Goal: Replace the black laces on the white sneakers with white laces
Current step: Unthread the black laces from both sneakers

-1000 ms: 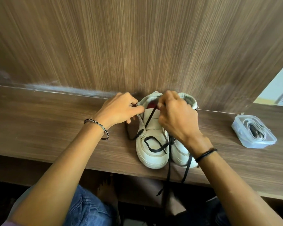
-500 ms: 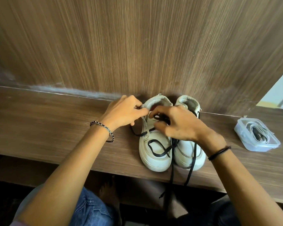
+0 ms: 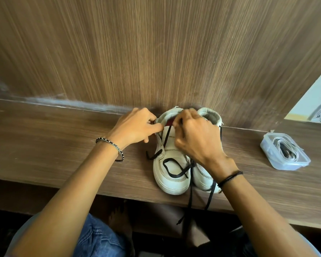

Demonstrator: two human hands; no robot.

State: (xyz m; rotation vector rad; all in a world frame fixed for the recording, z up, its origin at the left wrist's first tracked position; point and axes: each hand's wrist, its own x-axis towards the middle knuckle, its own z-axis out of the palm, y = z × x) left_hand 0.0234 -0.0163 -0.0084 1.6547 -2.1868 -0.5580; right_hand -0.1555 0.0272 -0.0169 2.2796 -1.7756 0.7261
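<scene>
Two white sneakers stand side by side on a wooden shelf, toes toward me. The left sneaker (image 3: 171, 171) has a loose black lace (image 3: 174, 168) looping over its toe and running up the tongue. My left hand (image 3: 137, 127) grips that sneaker's collar at its left side. My right hand (image 3: 195, 138) pinches the black lace near the top of the tongue and covers much of the right sneaker (image 3: 202, 175). More black lace ends (image 3: 190, 201) hang over the shelf's front edge.
A clear plastic tub (image 3: 283, 151) holding white laces and something dark sits on the shelf (image 3: 54, 145) at the right. A wood-grain wall panel (image 3: 156, 52) rises directly behind the sneakers. My knees in jeans are below the shelf edge.
My right hand has risen from low over the tongue back to the collar, drawing the black lace up with it. My left hand stays on the collar.
</scene>
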